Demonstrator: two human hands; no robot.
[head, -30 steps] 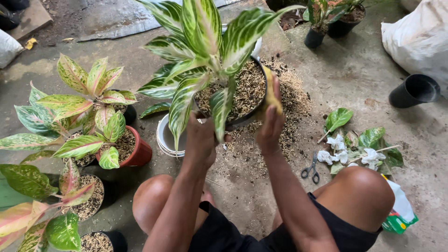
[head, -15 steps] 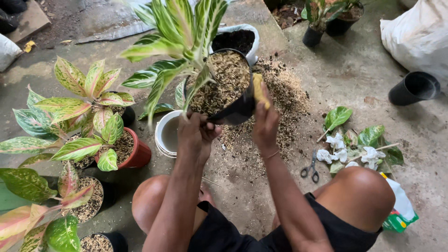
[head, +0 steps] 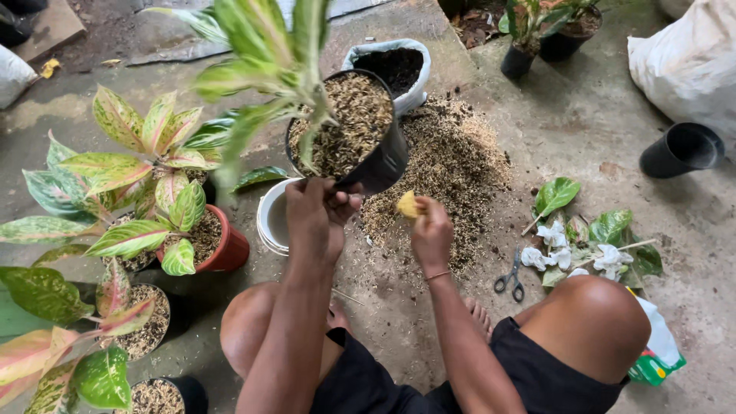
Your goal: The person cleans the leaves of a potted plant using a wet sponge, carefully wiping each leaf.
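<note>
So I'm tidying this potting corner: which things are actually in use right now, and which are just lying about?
In use:
- black pot with the striped plant, tilted, held at its rim by the left hand
- yellow sponge, in the right hand

Lying about:
- scissors
- white bucket
- empty black pot
- soil bag
- cut leaves and white flowers
</note>
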